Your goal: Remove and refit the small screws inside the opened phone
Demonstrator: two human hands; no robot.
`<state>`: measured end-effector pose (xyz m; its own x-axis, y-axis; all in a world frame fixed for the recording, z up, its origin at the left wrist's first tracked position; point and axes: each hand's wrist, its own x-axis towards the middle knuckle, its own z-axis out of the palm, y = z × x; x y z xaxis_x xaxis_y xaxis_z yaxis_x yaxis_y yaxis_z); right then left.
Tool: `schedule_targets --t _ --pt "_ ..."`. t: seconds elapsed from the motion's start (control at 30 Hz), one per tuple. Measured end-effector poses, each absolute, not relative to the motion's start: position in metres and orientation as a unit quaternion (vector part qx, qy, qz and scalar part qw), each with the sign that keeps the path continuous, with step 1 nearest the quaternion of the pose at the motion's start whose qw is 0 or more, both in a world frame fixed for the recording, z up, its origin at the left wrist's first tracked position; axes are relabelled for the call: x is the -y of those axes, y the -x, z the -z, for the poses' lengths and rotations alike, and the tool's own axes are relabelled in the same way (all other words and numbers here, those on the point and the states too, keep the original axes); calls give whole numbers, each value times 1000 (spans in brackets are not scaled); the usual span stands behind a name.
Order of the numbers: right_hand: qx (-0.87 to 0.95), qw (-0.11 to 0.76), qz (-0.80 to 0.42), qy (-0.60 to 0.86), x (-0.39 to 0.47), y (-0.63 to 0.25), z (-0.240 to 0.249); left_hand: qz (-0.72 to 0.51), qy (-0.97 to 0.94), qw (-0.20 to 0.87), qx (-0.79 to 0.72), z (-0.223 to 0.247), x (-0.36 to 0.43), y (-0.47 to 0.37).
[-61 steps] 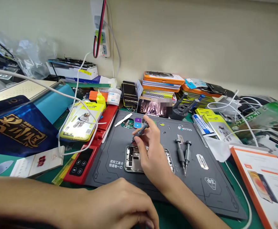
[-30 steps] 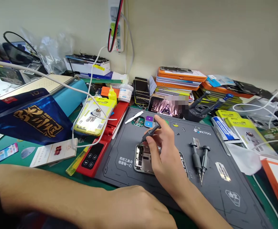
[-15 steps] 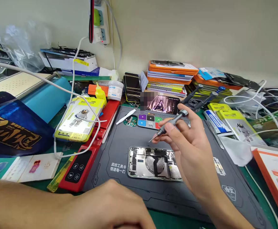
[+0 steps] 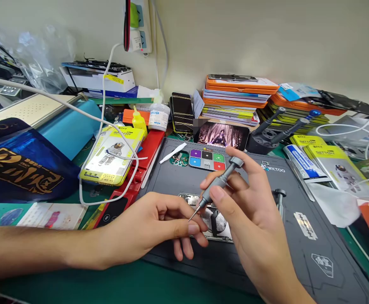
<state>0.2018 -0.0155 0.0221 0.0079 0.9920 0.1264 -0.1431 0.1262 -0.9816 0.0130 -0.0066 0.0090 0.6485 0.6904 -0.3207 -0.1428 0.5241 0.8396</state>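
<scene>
My right hand [image 4: 248, 202] is closed on a small grey screwdriver [image 4: 218, 185], its cap under the index finger and its thin tip slanting down to the left. Beside that tip, my left hand [image 4: 162, 223] has its thumb and index finger brought close together; anything between them is too small to make out. Both hands are above an opened phone [image 4: 225, 232], whose round silver part and black strip show between them. The phone lies on a dark grey mat [image 4: 178, 181], partly hidden by the hands.
A colored magnetic tray [image 4: 207, 155], a white pry tool [image 4: 173, 153] and a lit phone [image 4: 221, 134] are beyond the hands. Right of them are a tool holder [image 4: 262, 141], a second screwdriver [image 4: 280, 200] and a razor blade [image 4: 305, 226]. Battery boxes [image 4: 111, 156] stand left.
My left hand has risen from the lower edge to the screwdriver's tip, its fingers now over the phone. My right hand still holds the screwdriver, now lower. The view has shifted slightly.
</scene>
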Motion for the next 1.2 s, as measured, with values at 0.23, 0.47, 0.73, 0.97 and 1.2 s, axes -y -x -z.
schedule_targets --t 0.23,0.47,0.73,0.97,1.2 --pt "467 580 -526 412 14 -200 -22 -259 -423 803 -330 -11 7 -11" --pt "443 590 -540 404 12 -204 -22 -272 -423 801 -324 -13 5 -11" --pt "480 592 -516 391 11 -205 -21 -274 -423 800 -327 -13 5 -10" --pt "559 625 -381 389 19 -202 -14 -282 -419 793 -340 -14 1 -10" --pt "566 622 -366 399 24 -202 -13 -287 -420 791 -339 -12 2 -10"
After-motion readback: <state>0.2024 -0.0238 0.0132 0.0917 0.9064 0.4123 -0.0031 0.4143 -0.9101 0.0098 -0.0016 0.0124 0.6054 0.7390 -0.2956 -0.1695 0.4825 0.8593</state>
